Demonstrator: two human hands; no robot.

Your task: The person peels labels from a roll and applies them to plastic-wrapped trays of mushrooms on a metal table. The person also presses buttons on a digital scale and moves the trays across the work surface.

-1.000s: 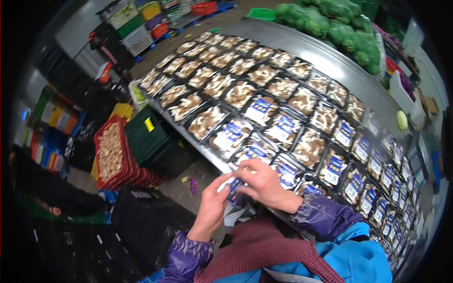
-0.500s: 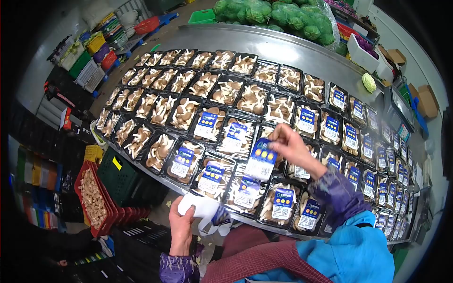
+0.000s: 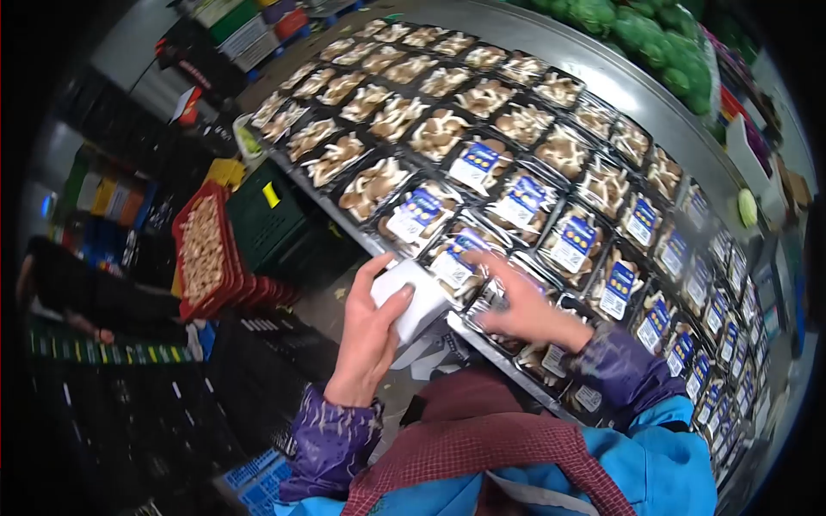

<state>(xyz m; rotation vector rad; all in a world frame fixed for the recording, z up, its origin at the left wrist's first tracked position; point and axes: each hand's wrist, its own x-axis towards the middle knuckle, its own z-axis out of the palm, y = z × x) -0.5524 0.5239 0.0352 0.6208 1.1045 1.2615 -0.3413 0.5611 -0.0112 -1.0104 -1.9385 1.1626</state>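
Observation:
My left hand is closed around a white roll of labels, thumb on top, just off the table's front edge. White backing strip hangs below the roll. My right hand, slightly blurred, is over the front row of packs, thumb and forefinger apart and no label visible between them. Beneath and beside it are black trays of brown mushrooms under clear film. Nearby, a labelled mushroom tray carries a blue and white label. Some packs under my right hand are partly hidden.
Rows of unlabelled mushroom trays cover the left of the metal table; labelled trays extend right. Green cabbages lie at the back. To the left stand a red crate and a dark green crate. A person is at far left.
My right hand has let go of the label it held and moved closer to the roll. My left hand has raised the roll nearer the packs. The camera view has turned.

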